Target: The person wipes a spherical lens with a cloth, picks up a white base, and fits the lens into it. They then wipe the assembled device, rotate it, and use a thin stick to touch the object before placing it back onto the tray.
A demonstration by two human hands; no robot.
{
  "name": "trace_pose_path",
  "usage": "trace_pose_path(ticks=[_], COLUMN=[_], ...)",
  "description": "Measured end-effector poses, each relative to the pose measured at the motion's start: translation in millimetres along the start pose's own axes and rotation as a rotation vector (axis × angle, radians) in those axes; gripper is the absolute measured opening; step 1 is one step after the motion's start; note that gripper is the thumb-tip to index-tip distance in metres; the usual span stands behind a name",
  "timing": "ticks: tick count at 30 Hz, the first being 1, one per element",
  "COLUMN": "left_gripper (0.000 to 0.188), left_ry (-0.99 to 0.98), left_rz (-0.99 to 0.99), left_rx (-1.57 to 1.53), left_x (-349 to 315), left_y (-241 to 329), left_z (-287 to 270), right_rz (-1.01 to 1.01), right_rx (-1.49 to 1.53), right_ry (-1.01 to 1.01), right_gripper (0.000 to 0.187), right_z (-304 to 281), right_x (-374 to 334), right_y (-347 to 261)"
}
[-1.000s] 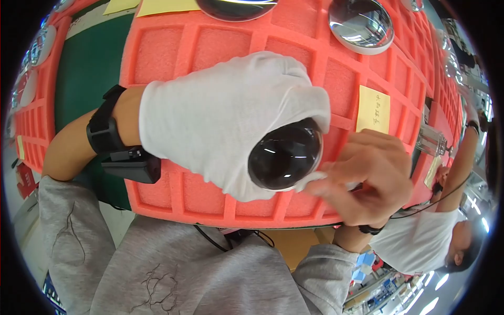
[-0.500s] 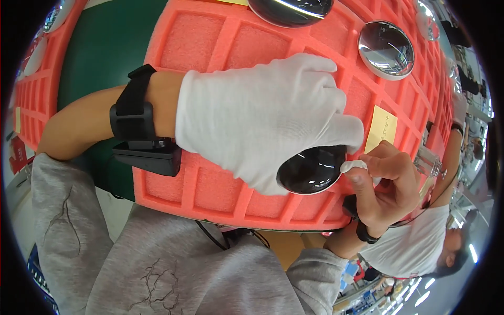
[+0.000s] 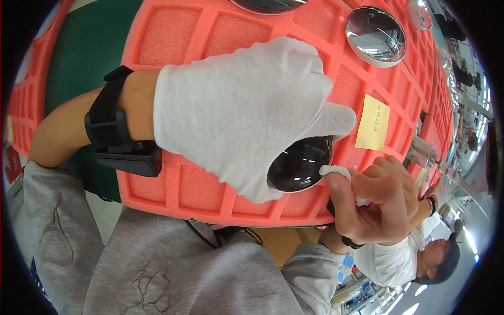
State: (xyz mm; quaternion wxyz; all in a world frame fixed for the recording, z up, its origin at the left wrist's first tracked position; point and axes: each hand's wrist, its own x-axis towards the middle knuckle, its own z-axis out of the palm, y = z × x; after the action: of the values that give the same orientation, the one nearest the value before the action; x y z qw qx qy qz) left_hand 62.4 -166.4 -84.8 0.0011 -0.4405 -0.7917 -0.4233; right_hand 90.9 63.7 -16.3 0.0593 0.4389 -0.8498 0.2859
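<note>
My left hand [image 3: 252, 110], in a white glove, is closed over a dark, glossy round lens [image 3: 298, 165], whose far part the glove hides. Bare, my right hand [image 3: 375, 202] pinches a small white wipe [image 3: 335, 170] between thumb and forefinger. That wipe meets the right rim of the lens. Both hands are above a pink foam tray [image 3: 199, 194] with square compartments. Farther off, a clear, shiny round lens [image 3: 376, 35] lies on the tray, and part of another dark lens [image 3: 270, 4] shows at the top edge.
A yellow paper note [image 3: 373, 123] lies on the tray right of my glove. A glass bottle [image 3: 421, 151] stands beyond the right hand. Green table surface [image 3: 84, 47] shows at left, beside another pink foam tray [image 3: 32, 100]. A co-worker in a white shirt [image 3: 386, 262] is at right.
The view has shifted, so the tray and lenses appear farther left. My right hand has turned slightly, with the wipe still at the lens rim. The co-worker's arm has moved lower in the picture.
</note>
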Motion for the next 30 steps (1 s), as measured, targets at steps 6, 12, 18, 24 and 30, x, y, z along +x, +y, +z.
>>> trace_pose_path(ticks=[6,12,18,24,30], left_gripper=[0.047,0.045,0.044,0.047,0.054], left_ry=[-0.039,-0.037,-0.01,-0.004,-0.021], left_rz=[-0.045,-0.036,-0.038,-0.027,-0.044], left_rx=[0.013,0.006,-0.029,-0.01,0.008], left_x=[2.0,1.8,-0.5,-1.2,-0.4], left_y=[3.4,3.1,3.3,2.0,5.3], left_z=[-1.3,-2.5,-4.1,-3.9,-6.9], right_rz=[-0.057,-0.071,-0.111,-0.032,0.039], right_rx=[0.027,-0.068,-0.057,-0.162,-0.322], right_ry=[-0.038,-0.014,-0.053,-0.014,0.088], right_gripper=[0.036,0.038,0.036,0.032,0.025], right_z=[8.6,3.0,6.1,2.3,2.5], right_x=[-2.7,-6.3,-7.8,-5.0,1.6], right_y=[-8.8,3.6,-6.8,-6.1,1.7])
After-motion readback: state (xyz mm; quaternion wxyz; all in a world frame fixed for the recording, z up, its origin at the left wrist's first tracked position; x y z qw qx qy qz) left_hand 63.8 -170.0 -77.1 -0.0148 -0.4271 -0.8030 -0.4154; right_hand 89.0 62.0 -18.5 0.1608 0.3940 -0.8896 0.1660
